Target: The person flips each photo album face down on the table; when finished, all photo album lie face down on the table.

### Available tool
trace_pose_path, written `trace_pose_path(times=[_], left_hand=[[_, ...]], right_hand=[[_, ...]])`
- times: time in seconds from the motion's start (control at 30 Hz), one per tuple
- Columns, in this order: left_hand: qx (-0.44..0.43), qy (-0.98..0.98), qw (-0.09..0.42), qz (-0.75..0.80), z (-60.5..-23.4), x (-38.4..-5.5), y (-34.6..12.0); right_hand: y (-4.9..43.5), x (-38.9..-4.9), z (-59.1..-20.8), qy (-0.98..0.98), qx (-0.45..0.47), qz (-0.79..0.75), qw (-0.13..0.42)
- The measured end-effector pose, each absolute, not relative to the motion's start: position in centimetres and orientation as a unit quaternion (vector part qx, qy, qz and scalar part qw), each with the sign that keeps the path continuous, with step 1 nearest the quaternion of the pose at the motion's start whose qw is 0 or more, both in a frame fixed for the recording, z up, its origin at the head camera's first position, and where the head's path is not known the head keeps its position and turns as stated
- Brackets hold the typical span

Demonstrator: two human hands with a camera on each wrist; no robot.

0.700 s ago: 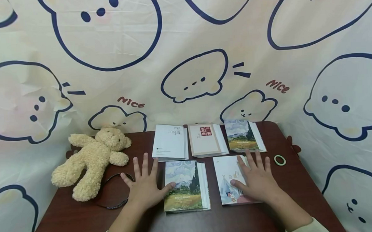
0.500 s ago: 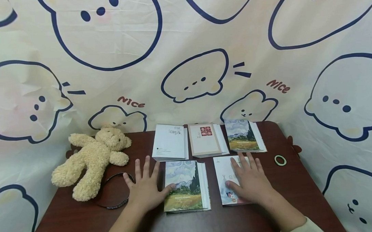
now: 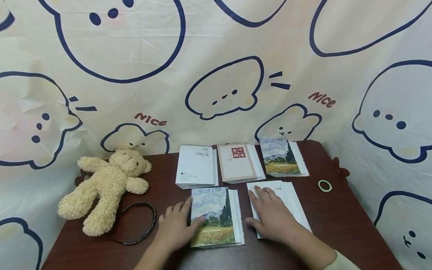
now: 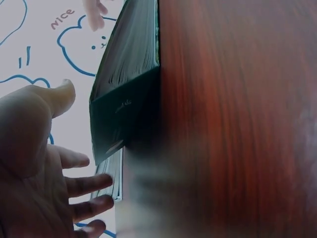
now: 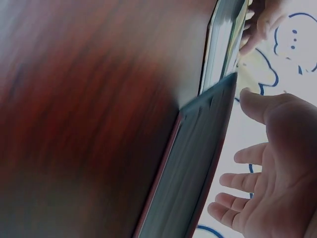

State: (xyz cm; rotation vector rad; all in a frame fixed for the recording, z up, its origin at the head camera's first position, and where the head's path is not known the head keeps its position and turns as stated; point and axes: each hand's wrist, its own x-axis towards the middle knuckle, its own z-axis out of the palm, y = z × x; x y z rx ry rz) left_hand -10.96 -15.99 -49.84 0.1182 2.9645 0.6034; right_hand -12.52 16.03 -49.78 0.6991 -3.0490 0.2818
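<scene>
My left hand [image 3: 176, 227] is at the left edge of a photo album [image 3: 211, 218] with a painted landscape cover. Its thumb lies over the cover, and its fingers are loosely extended. In the left wrist view, that hand [image 4: 37, 163] is beside the dark green spine [image 4: 121, 111], not gripping it. My right hand [image 3: 274, 216] is over a white-covered album [image 3: 293, 203] and hides much of its cover. The right wrist view has the hand [image 5: 277, 163] with relaxed, spread fingers beside the album's page edges [image 5: 193, 163]; whether it touches the cover is unclear.
Behind stand a white album [image 3: 195, 165], a beige album with red squares [image 3: 238, 164] and another landscape album [image 3: 279, 158]. A teddy bear [image 3: 112, 186] and a black hoop [image 3: 137, 237] lie left. A green ring [image 3: 325, 186] lies right on the brown table [image 3: 348, 233].
My right hand has moved left across the white-covered album, uncovering its right side. The left hand's fingers have drawn closer together, nearer the landscape album. The albums look unmoved.
</scene>
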Motion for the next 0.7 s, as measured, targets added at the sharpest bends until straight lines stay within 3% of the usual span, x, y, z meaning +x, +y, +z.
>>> trace_pose_path(times=[0.23,0.7], left_hand=[[0.025,0.951,0.104,0.291,-49.9,-10.7,-15.9],[0.007,0.901,0.141,0.410,-51.0,-10.5,-15.9]], right_hand=[[14.2,-12.0,-49.8,-0.956,0.257,0.135,-0.032],[11.2,-11.4,-50.1,-0.936,0.296,0.150,-0.119]])
